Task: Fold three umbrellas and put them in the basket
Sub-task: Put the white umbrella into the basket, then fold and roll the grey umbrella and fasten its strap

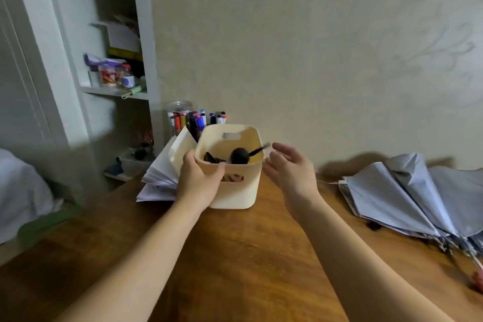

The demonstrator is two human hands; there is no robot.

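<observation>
**Colleague:** What is the basket made of?

**Operator:** On my feed the basket (235, 197) is smooth cream plastic, boxy with rounded corners and a slot handle cut into each of the two sides I can see. Inside it I see a black umbrella (239, 156) folded small, its rounded knob pointing up, and more dark shapes beside it that are too blurred to name.

**Colleague:** And the hands?

**Operator:** The left hand (198, 180) grips the basket's near left corner, with the thumb hooked over the rim and the fingers round the outside wall. The right hand (290, 170) is just right of the basket, fingers spread and relaxed, holding nothing. I can't tell whether it touches the wall.

**Colleague:** Any other umbrella?

**Operator:** A grey umbrella (407, 196) lies well right of the basket, half collapsed, its matte cloth in creased panels with dark ribs showing.

**Colleague:** What about the surface and the room?

**Operator:** The basket stands on a brown wooden table (235, 256) with a streaky grain. Just left of it is a fanned stack of white papers (162, 172), and behind it a clear jar (180, 110) and coloured markers (200, 121). Behind the basket is a pale wall (313, 47) with a faint floral pattern, and far left of it a white shelf (115, 91).
</observation>
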